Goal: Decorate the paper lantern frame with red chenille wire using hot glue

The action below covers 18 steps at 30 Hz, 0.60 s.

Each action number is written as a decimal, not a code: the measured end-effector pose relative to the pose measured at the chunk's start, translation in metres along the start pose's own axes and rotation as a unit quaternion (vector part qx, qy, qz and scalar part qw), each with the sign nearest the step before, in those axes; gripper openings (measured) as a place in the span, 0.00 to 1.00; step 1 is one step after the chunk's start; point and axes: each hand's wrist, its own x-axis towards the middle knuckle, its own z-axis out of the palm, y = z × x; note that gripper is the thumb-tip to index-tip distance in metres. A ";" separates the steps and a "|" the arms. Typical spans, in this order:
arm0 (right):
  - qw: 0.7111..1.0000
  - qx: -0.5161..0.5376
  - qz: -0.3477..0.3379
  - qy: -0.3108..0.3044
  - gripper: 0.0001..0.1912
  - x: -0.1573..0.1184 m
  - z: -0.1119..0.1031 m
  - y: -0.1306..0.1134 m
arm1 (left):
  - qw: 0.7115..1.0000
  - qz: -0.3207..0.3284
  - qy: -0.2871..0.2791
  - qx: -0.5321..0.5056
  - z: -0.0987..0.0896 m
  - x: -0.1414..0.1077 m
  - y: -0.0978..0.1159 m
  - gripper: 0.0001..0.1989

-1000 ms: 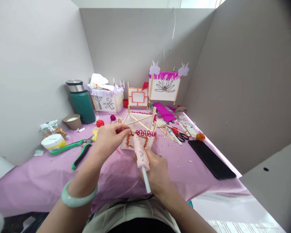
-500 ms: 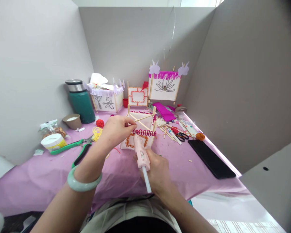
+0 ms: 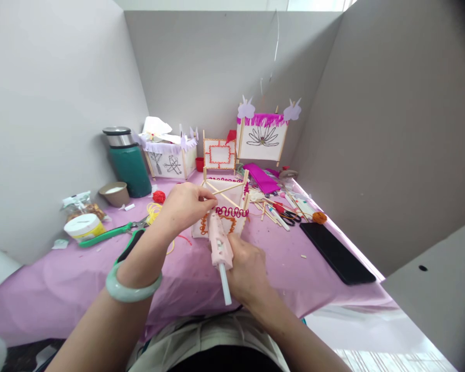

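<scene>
A pale pink hot glue gun (image 3: pixel 220 242) with a white glue stick out of its back is gripped in my right hand (image 3: pixel 247 266). Its nozzle end is at the near left of a small white box (image 3: pixel 238 227) framed with wooden sticks. Magenta yarn (image 3: pixel 232 212) curls along the box's near top edge, and orange yarn loops decorate its front. Crossed sticks (image 3: pixel 225 192) span the top. My left hand (image 3: pixel 189 204) pinches at the near left top corner; what lies between those fingertips is hidden.
Green-handled pliers (image 3: pixel 112 235), a white tub (image 3: pixel 84 227), a cup (image 3: pixel 114 194) and a teal bottle (image 3: pixel 128 165) are on the left. Scissors (image 3: pixel 290 217), loose sticks, a marker and a black phone (image 3: pixel 335 253) lie right. Decorated boxes (image 3: pixel 174 163) and panels stand behind, against grey partitions.
The glue gun and my right hand have shifted left, bringing the nozzle nearer my left fingertips. My left hand stays nearly in place, still pinching at the box's corner.
</scene>
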 end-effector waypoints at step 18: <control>1.000 -0.008 0.008 0.004 0.10 -0.005 -0.001 0.002 | 0.999 -0.020 -0.028 -0.010 -0.002 0.001 -0.003 0.09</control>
